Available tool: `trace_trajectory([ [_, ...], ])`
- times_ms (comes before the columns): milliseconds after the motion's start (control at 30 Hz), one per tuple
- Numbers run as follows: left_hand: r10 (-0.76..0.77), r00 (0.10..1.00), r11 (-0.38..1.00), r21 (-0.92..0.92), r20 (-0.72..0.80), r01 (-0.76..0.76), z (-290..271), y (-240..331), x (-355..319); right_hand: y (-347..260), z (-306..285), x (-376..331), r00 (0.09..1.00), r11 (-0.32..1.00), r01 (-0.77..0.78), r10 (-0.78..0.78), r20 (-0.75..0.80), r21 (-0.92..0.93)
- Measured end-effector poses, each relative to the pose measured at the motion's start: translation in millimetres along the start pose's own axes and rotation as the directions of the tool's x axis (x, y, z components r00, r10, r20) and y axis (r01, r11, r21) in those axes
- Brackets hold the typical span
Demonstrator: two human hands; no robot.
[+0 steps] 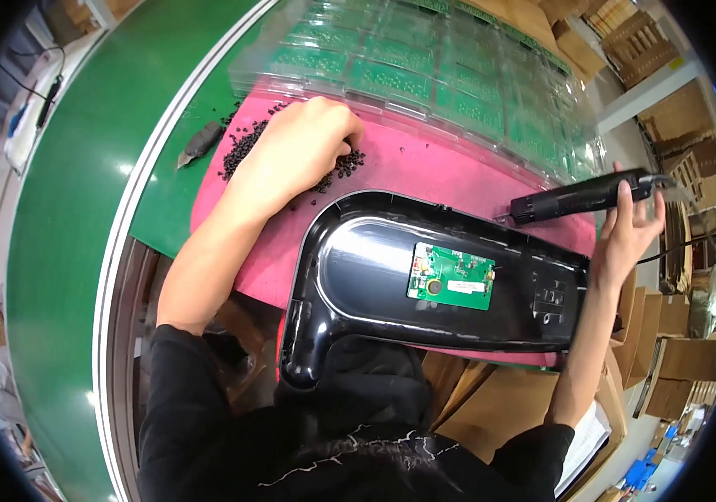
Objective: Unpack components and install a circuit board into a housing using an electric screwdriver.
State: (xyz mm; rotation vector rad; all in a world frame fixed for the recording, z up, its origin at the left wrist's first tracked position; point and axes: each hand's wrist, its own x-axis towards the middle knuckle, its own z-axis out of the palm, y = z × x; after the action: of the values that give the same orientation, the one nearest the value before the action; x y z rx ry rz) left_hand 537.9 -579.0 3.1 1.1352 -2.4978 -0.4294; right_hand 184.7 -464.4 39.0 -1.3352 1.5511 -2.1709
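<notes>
Meanwhile the left hand (pixel 299 146) curls closed into the pile of small black screws (pixel 245 146) on the pink mat (pixel 425 171); the right hand (pixel 626 230) grips the electric screwdriver (pixel 580 197) beside the black housing (pixel 425 284). Loose screws could scatter if the grab is careless.

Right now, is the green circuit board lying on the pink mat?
No, the green circuit board sits in the black plastic housing, which lies on the pink mat.

Two hands are seen: a left hand (pixel 304 146) and a right hand (pixel 626 230). One black plastic housing (pixel 375 284), one green circuit board (pixel 450 276), one black power screwdriver (pixel 584 197) and one pink mat (pixel 425 171) are counted; the small black screws (pixel 241 151) are too many to count.
</notes>
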Motion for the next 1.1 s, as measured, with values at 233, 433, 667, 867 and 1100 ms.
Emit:
trace_trajectory([
  [233, 0.098, 0.969, 0.991, -0.061, -0.227, -0.115, 3.5, 3.0, 9.2, -18.8, 51.3, -24.2, 0.839, 0.781, -0.488, 0.297, 0.455, 0.390],
  [433, 0.262, 0.924, 0.810, -0.456, -0.280, -0.368, 2.2, 47.5, 1.2, -59.8, 61.5, -40.9, 0.889, 0.457, -0.457, 0.243, 0.387, 0.763],
  [667, 0.331, 0.894, 0.598, -0.665, -0.302, -0.447, 12.5, 71.6, -10.6, -77.3, 75.1, -69.0, 0.871, 0.384, -0.484, 0.124, 0.476, 0.786],
  [867, 0.217, 0.966, 0.515, -0.857, 0.144, 0.012, 10.6, 72.2, -16.4, -87.3, 56.1, -73.0, 0.911, 0.488, -0.348, -0.027, 0.412, 0.800],
  [1100, 0.360, 0.932, 0.622, -0.753, 0.031, -0.216, 22.6, 76.5, -15.4, -89.9, 58.1, -85.4, 0.936, 0.577, -0.231, -0.089, 0.341, 0.783],
])
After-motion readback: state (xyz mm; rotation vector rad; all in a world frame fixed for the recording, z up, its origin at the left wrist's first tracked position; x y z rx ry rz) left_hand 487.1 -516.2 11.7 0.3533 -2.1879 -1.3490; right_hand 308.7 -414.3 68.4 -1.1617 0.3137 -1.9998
